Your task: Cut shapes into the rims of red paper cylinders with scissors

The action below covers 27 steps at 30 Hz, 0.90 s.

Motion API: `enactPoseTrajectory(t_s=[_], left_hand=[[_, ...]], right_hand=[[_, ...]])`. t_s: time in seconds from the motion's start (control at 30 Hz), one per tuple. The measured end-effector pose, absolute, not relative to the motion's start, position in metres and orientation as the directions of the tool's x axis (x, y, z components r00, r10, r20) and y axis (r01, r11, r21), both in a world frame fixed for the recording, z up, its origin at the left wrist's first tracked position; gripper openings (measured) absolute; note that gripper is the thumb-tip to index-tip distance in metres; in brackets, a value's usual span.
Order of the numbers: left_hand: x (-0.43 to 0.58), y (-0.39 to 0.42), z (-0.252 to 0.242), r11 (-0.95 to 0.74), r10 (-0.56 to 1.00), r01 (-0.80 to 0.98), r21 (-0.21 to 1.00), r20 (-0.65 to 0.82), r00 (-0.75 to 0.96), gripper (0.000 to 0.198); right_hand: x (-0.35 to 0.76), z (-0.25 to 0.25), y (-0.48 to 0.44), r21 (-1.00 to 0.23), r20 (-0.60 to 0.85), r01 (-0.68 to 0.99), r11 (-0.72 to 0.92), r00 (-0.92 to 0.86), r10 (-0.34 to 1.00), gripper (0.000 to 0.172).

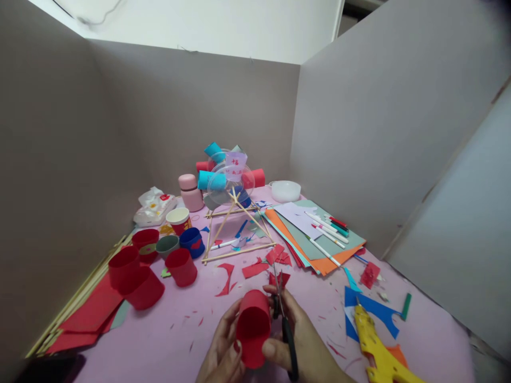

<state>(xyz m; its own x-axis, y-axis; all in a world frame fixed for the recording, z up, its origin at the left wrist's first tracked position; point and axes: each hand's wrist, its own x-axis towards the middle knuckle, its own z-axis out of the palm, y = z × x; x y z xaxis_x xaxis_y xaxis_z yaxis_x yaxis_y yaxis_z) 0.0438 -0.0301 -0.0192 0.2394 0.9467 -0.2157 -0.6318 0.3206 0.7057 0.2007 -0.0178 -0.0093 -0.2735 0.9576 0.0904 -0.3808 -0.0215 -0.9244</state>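
A red paper-covered cup lies tilted in front of me, its opening facing my body. My left hand wraps round its left side, thumb at the rim. In my right hand are black-handled scissors, blades pointing away over the table. The right thumb touches the cup's lower right edge. Red paper scraps lie just beyond the blades. To the left stand several more covered cups, among them a red cup, a blue cup and a grey-green cup.
A stick frame carries a wheel with paper cups at the back. On the right are coloured sheets with pens and a yellow glue gun. Beyond stand a pink flask and a white bowl.
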Motion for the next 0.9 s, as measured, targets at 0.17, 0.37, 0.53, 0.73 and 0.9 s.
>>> enactPoseTrajectory(t_s=[0.17,0.37,0.53,0.73,0.9], left_hand=[[0.038,-0.030,-0.016,0.125,0.992,-0.548,0.827,-0.118,0.049,0.078],[0.032,-0.029,-0.003,0.125,0.991,-0.453,0.883,-0.133,0.014,0.073],[0.028,-0.025,0.002,0.113,0.990,-0.545,0.831,-0.142,-0.011,0.070],[0.024,-0.025,0.000,0.112,0.991,-0.514,0.850,-0.133,-0.004,0.077],[0.026,-0.026,0.005,0.088,0.990,-0.477,0.875,-0.128,-0.052,0.068]], right_hand=[[0.206,0.005,-0.018,-0.939,0.105,-0.341,-0.042,-0.401,0.910,0.081],[0.208,0.008,-0.015,-0.955,0.158,-0.295,0.026,-0.435,0.886,0.066],[0.215,-0.005,-0.007,-0.985,0.059,0.136,0.110,-0.338,0.939,0.036],[0.218,-0.006,-0.007,-0.940,0.027,0.296,0.170,-0.433,0.901,0.021],[0.219,-0.003,-0.008,-0.950,0.009,0.272,0.151,-0.461,0.888,0.019]])
